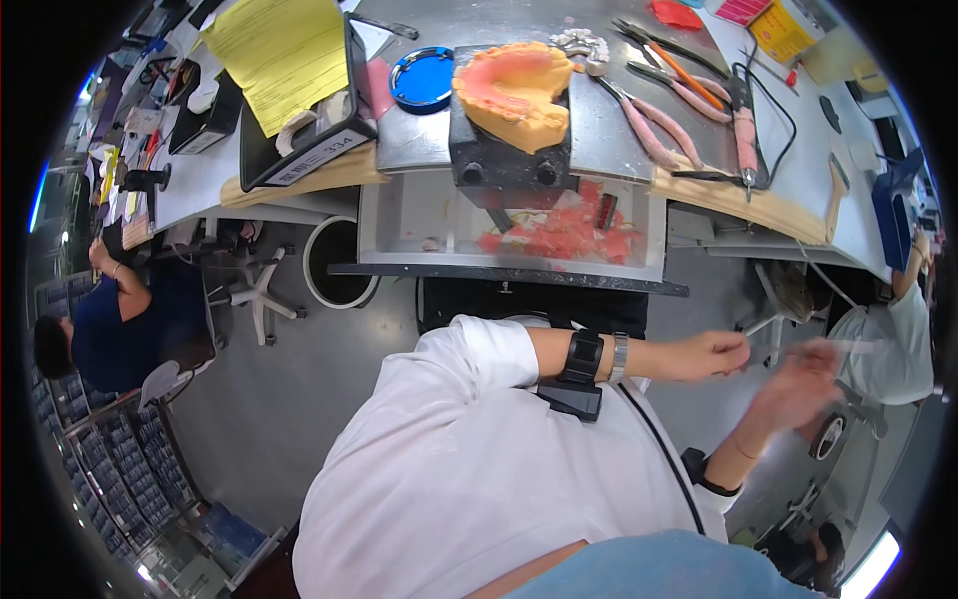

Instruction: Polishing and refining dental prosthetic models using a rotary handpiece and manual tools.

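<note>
Both my hands are off to the right of my body, away from the bench. My left hand (714,356) has its fingers curled closed; whether anything is between them is hidden. Close beside it, my right hand (793,389) is smeared by motion, so its fingers cannot be read. A thin pale strip (848,345) shows by the right fingertips, and I cannot tell if it is held. On the bench, a yellow plaster dental model (529,122) with pink wax along its arch sits on a black block (479,145).
Below the bench top an open drawer (404,225) holds pink wax scraps (569,232). Pliers (654,125) and a corded pen-like tool (745,140) lie right of the model. Left are a blue round dish (421,80) and a black tray (354,125). Other people sit at both sides.
</note>
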The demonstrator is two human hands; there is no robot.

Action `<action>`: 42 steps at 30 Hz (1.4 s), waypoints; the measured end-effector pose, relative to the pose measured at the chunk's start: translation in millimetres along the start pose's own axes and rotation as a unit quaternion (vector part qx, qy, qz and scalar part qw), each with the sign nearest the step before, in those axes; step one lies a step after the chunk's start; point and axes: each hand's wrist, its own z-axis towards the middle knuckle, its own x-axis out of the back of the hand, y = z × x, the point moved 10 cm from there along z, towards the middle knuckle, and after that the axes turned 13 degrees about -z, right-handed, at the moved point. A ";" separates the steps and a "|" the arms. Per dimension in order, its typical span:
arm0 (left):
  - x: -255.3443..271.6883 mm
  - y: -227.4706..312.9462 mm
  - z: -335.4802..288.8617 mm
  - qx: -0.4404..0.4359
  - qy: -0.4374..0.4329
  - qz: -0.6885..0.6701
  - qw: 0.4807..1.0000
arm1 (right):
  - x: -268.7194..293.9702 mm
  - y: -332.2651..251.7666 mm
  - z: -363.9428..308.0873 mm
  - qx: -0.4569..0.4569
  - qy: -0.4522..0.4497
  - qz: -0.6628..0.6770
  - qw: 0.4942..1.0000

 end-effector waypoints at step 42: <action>17.9 -82.0 -38.6 0.246 -0.114 0.378 0.885 | -82.0 -7.0 -66.0 0.015 0.029 -0.192 0.981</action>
